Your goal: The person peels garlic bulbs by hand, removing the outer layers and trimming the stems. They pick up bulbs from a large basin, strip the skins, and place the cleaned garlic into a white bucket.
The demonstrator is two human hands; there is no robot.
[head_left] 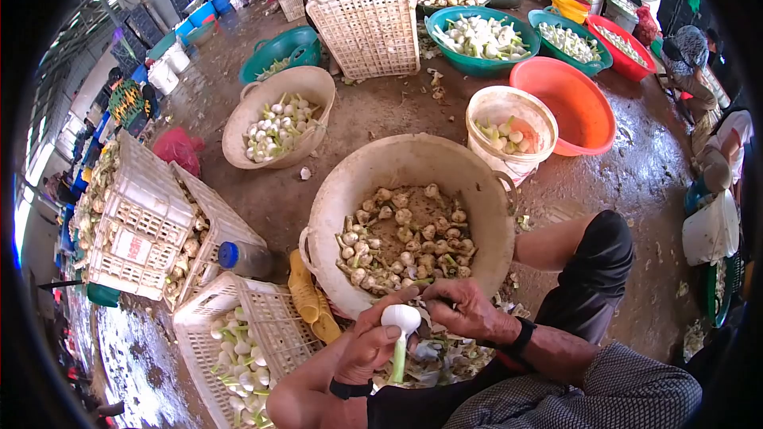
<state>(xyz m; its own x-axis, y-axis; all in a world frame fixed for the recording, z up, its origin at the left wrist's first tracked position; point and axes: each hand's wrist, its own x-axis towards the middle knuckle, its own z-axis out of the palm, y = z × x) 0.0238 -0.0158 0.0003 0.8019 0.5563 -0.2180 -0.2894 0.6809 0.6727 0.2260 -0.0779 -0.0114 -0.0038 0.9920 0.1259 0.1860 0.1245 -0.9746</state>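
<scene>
A white, peeled garlic bulb [402,318] with a green stem pointing down is held by my left hand [364,349], thumb and fingers closed around it. Close by on the right, my right hand [470,311] has its fingers curled together near the top of the bulb; whatever they grip is hidden. Just beyond both hands stands a large, dirty white tub [413,151] with two handles. Unpeeled garlic bulbs [404,216] with short stems lie across its bottom. Peelings [449,361] are heaped below my hands, between my legs.
A crate [195,326] of peeled garlic is at lower left, beside yellow gloves or shoes [306,294] and a blue-capped bottle [246,258]. Ahead are a beige basin [250,95], a white bucket [509,103], a red basin [592,111] and a stacked crate [366,24]. People sit at right.
</scene>
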